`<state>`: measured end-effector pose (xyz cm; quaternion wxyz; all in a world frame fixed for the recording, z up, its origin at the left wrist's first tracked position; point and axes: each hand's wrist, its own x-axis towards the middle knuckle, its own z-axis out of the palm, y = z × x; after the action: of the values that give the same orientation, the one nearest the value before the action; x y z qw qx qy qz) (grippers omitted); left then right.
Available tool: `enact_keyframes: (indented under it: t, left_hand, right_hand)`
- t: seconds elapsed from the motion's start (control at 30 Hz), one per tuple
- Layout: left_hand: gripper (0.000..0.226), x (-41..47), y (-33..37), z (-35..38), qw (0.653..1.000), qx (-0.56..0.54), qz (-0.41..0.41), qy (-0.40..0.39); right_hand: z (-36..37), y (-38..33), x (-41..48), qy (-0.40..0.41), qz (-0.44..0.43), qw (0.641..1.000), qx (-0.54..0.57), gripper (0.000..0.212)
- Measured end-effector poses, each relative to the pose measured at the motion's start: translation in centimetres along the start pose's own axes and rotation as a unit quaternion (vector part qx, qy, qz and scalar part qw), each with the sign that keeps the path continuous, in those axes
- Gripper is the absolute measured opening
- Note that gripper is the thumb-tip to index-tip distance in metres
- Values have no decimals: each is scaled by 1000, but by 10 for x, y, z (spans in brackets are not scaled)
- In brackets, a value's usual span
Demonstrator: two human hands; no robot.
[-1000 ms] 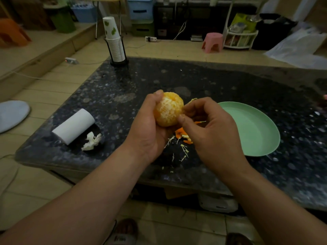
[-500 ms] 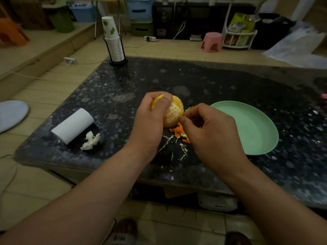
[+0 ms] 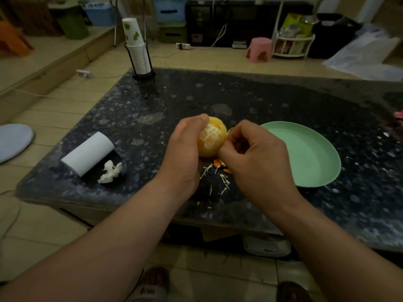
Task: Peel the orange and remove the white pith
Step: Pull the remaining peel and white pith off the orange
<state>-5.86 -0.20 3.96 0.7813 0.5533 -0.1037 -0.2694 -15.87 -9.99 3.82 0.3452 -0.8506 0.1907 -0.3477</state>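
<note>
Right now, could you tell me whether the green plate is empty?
Empty: the plate shows only bare green; the peel scraps lie on the table beside it.

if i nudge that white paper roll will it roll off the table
Likely: the paper roll lies on its side on the smooth table, close to the left edge, so a push across its axis could send it over. It probably feels light and soft. The crumpled tissue beside it might block it that way.
</note>
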Motion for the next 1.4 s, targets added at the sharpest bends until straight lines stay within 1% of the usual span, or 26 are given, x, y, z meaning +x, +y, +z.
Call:
enact_keyframes:
  t: [0.07,0.17,0.27,0.37,0.5,0.6,0.67,0.73,0.8,0.9,0.97,1.03,1.07,1.13,1.2,1.23,1.27,1.3,1.33,1.4]
  left_hand:
    - [41,0,3,1,999,-35,-28,1]
    - [30,0,9,1,995,-83,-51,-7]
    - [28,0,11,0,992,-106,-63,-16]
    - [29,0,10,-1,995,-83,-58,-17]
    - [32,2,7,-3,1000,-23,-11,-4]
    - [27,3,4,-5,1000,10,22,2]
    - [22,3,3,-4,1000,8,23,-1]
    - [24,2,4,-4,1000,-10,-2,-9]
    - [30,2,7,-4,997,-60,-50,-19]
    - [40,3,11,-7,980,-150,-124,-42]
    - [49,4,11,-10,968,-179,-162,-62]
    - [56,6,10,-13,962,-192,-183,-72]
    - [58,8,9,-15,960,-197,-186,-72]
    - [60,10,9,-18,959,-204,-188,-62]
    - [61,11,10,-21,956,-215,-192,-53]
    - [59,12,10,-22,955,-221,-194,-49]
    - [58,13,10,-23,954,-224,-195,-45]
    - [57,13,10,-24,953,-225,-197,-42]
    - [57,14,10,-24,954,-224,-198,-39]
    - [57,14,10,-25,956,-217,-195,-34]
  right_hand:
    - [0,0,-1,-2,0,1000,11,12]
    - [1,1,-2,-5,6,1000,21,13]
    - [1,1,-1,-4,8,1000,27,10]
    - [0,-1,-1,-9,11,999,33,5]
    - [1,1,-1,-14,5,1000,10,7]
    - [0,2,-1,-25,11,1000,-10,7]
    - [-2,1,0,-31,14,999,-21,6]
    - [-4,0,1,-36,16,999,-20,6]
    - [-6,-1,1,-37,30,999,5,10]
    - [-9,0,3,-29,77,994,71,19]
    - [-12,0,5,-42,105,988,101,19]
    - [-13,1,6,-63,123,984,111,23]
    - [-12,4,5,-69,125,985,95,25]
    - [-7,10,4,-84,115,989,27,34]
    - [-2,19,2,-129,112,983,-58,45]
    - [1,22,2,-161,113,976,-96,42]
    - [3,24,1,-190,111,967,-128,29]
    - [5,23,1,-206,106,962,-145,12]
    - [6,21,0,-205,101,961,-153,7]
    - [7,18,2,-154,83,977,-122,13]
